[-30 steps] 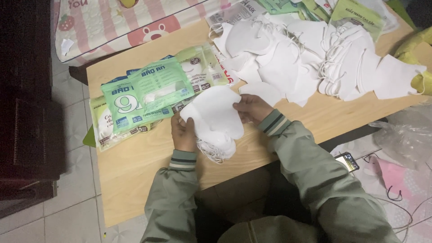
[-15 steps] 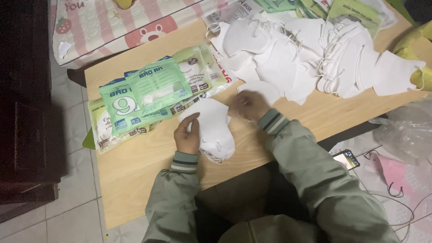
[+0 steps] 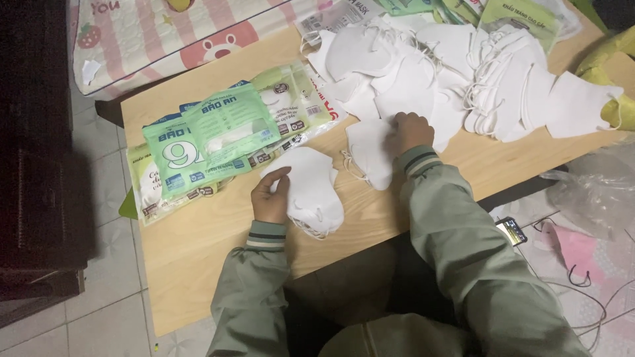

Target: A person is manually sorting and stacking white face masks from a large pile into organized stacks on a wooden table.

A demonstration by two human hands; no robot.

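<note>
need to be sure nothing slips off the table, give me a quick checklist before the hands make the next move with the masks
1. Left hand steadies the small stack of white masks: ok, it rests on the stack's left edge.
2. Right hand has one mask: ok, on a single white mask at the edge of the big pile.
3. Ear loops free of tangles: cannot tell.
4. Stack clear of the table edge: ok, though loops lie near it.
5. Green packets out of the way: ok, left of the stack.
</note>
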